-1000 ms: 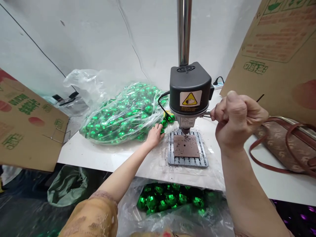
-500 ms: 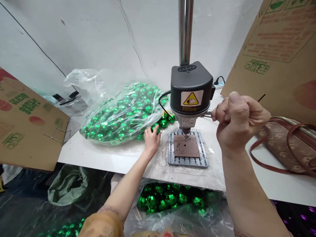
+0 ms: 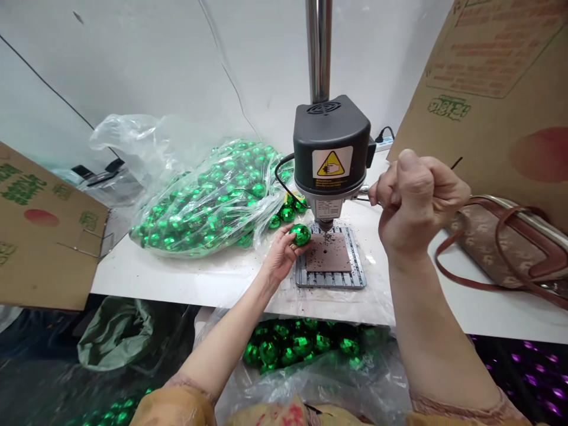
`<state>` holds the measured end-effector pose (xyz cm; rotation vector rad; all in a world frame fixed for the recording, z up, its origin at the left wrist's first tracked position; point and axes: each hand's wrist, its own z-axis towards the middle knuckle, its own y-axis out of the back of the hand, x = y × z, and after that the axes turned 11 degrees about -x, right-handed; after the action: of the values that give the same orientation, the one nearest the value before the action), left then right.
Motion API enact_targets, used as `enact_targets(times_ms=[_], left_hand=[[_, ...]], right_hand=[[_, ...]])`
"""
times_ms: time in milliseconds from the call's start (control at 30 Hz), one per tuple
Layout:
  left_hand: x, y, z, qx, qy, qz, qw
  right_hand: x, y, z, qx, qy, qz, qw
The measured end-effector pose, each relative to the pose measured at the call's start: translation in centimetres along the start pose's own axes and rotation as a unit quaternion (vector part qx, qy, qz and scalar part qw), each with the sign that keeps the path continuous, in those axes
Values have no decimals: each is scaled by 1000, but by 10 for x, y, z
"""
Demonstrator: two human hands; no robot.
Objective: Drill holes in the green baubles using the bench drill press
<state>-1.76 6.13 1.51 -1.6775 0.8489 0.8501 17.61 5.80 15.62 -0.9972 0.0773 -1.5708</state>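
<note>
Between the fingers of my left hand point(image 3: 283, 253) is a shiny green faceted ball point(image 3: 300, 235), held just left of the drill bit over the edge of the drill press base point(image 3: 357, 260). My right hand point(image 3: 417, 198) is closed around the feed lever point(image 3: 364, 199) at the right side of the drill press point(image 3: 332, 148). Beneath the chuck point(image 3: 326, 225) lies a brown square plate point(image 3: 339, 263) with a small dark hole, strewn with dark shavings. A clear plastic bag point(image 3: 199, 207) full of green balls lies to the left, with a few loose balls point(image 3: 287, 214) at its mouth.
Below the table's front edge, more green balls point(image 3: 288, 346) sit in clear plastic. Cardboard boxes point(image 3: 44, 236) flank the table. A brown handbag point(image 3: 510, 248) stands at the right. Purple shiny balls point(image 3: 528, 378) show at the lower right.
My left hand has taken a green ball from the bag's mouth and carried it right, to the drill base. My right hand stays on the lever. The view has shifted slightly.
</note>
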Motion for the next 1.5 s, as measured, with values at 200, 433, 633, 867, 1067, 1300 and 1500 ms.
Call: enact_targets(times_ms=[200, 433, 633, 867, 1067, 1300, 1500], left_hand=[[14, 3, 5, -4, -69, 57, 996], [23, 2, 10, 78, -120, 158, 977], [29, 2, 20, 98, -136, 203, 965], [30, 1, 23, 113, -175, 291, 934], [32, -6, 17, 125, -270, 373, 879], [55, -14, 9, 106, -254, 330, 903], [60, -9, 8, 124, -240, 292, 918]], right_hand=[[-2, 1, 0, 2, 18, -7, 1000], [-2, 0, 0, -3, 18, 5, 1000], [-2, 0, 0, -2, 12, 12, 1000], [-7, 1, 1, 1, 17, 29, 999], [-12, 3, 1, 17, 52, 7, 998], [-11, 3, 1, 13, 55, -4, 998], [-9, 4, 1, 32, 63, -45, 996]])
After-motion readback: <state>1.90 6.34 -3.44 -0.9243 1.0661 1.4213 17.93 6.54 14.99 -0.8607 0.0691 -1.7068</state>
